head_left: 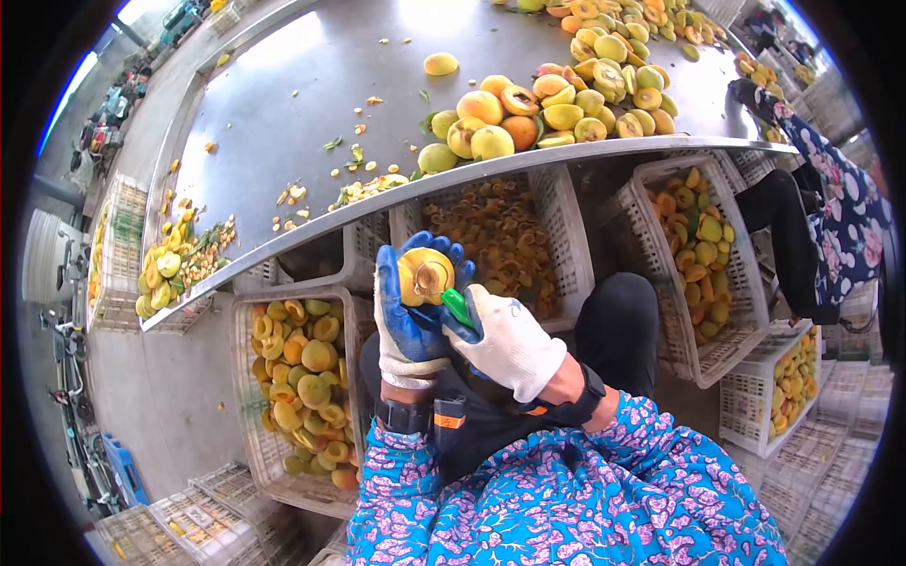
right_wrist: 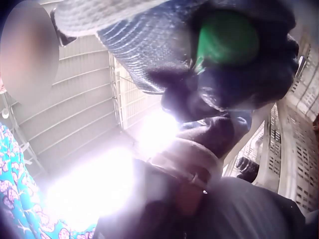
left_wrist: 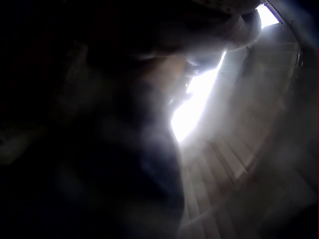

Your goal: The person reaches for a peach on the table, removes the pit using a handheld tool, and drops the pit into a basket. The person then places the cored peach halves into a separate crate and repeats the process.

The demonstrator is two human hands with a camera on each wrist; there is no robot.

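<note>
My left hand (head_left: 411, 316), in a white glove with a blue coated palm, holds a yellow peach half (head_left: 427, 276) with its cut face up and a brown pit hollow showing. My right hand (head_left: 510, 341), gloved alike, grips a small tool by its green handle (head_left: 457, 307), right at the peach's lower edge. The tool's working end is hidden at the fruit. In the right wrist view the handle's green end (right_wrist: 230, 39) sticks out of the curled glove. The left wrist view is dark and blurred.
A metal table (head_left: 283, 113) ahead bears a heap of peaches (head_left: 566, 104) and scattered pits. Below its edge stand a crate (head_left: 302, 396) of peach halves at left, a crate (head_left: 576, 250) of scraps in the middle and another crate (head_left: 703, 363) at right. Another person (head_left: 840, 198) is at right.
</note>
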